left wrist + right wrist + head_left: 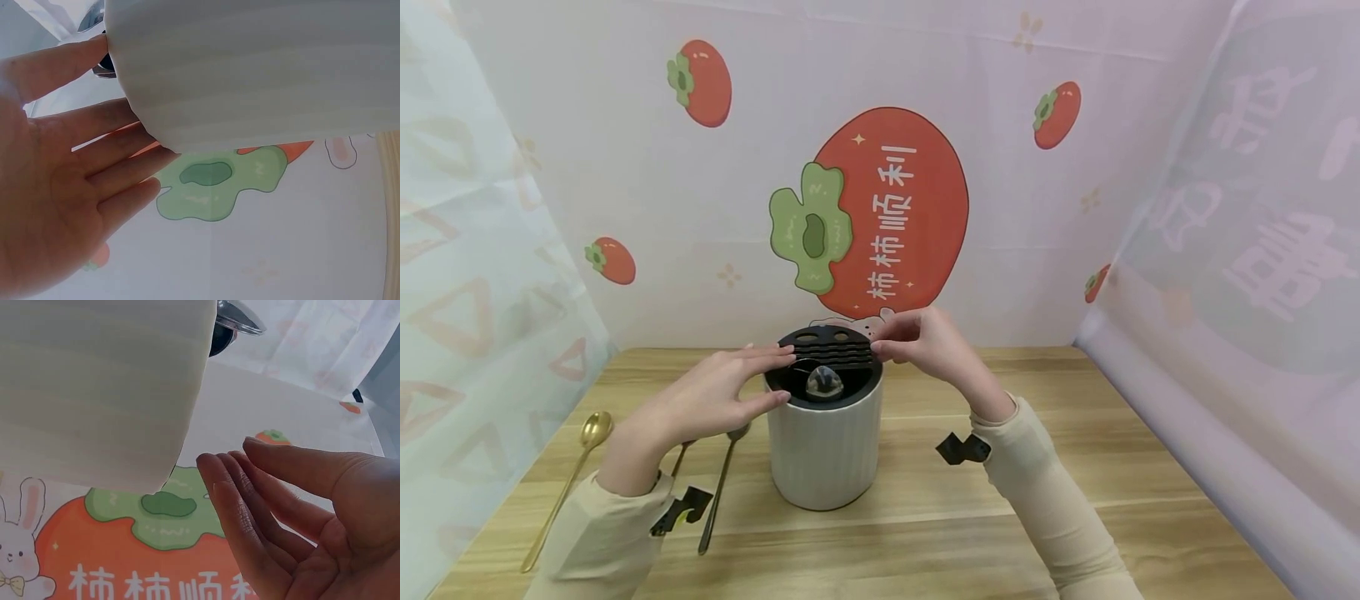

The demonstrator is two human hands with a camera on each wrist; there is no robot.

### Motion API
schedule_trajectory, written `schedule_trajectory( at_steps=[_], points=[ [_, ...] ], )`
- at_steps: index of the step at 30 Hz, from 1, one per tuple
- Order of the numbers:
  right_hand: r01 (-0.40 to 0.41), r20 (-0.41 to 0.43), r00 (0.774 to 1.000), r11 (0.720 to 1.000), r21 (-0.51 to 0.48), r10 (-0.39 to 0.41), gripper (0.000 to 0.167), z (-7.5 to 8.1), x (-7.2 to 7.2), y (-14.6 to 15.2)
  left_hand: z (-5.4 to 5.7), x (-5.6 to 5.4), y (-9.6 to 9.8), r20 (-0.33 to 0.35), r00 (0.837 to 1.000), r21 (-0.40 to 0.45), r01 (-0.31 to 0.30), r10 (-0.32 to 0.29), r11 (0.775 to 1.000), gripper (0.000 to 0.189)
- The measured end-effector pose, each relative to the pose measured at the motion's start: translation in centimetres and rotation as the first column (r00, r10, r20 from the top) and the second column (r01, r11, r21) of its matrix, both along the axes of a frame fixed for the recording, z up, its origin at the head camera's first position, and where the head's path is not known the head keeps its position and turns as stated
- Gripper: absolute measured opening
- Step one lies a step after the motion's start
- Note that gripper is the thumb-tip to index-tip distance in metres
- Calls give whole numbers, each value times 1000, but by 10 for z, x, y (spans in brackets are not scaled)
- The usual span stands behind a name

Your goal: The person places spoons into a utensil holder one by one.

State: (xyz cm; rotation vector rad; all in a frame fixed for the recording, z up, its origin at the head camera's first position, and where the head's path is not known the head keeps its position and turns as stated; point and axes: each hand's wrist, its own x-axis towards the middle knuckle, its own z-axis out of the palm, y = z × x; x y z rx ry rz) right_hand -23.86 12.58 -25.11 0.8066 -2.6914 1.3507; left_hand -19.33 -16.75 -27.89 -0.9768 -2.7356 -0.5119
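A white ribbed utensil holder (824,458) with a black slotted top (831,350) stands upright on the table. The shiny rounded bowl of a spoon or ladle (825,382) pokes up from its front opening. My left hand (711,392) is at the holder's left rim, fingers extended and thumb apart; in the left wrist view, fingertips of this hand (69,156) meet the rim. At the right of the top is my right hand (921,342), fingers bent loosely toward the thumb. The right wrist view shows that hand (294,512) beside the holder, grasping nothing.
To the left on the wooden table (1000,517) lie a gold spoon (568,483) and a dark long-handled spoon (721,483). Another thin utensil (682,457) is partly hidden by the left forearm. A persimmon-printed cloth (1000,250) hangs behind, with cloth at both sides.
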Motion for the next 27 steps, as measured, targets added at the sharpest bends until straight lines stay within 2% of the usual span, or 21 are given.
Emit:
schedule_trajectory(
  at_steps=[12,23,27],
  points=[
    [-16,-130,991,997,77,26,18,-6,6,2,-2,0,1,-19,1000,7,2,-2,1000,50],
    [-72,-175,981,993,97,88,28,-12,7,4,-4,-1,0,-40,999,11,13,-12,1000,50],
    [-102,-171,979,992,75,113,29,-16,6,6,-4,-2,0,-49,999,11,13,-12,1000,50]
  ],
)
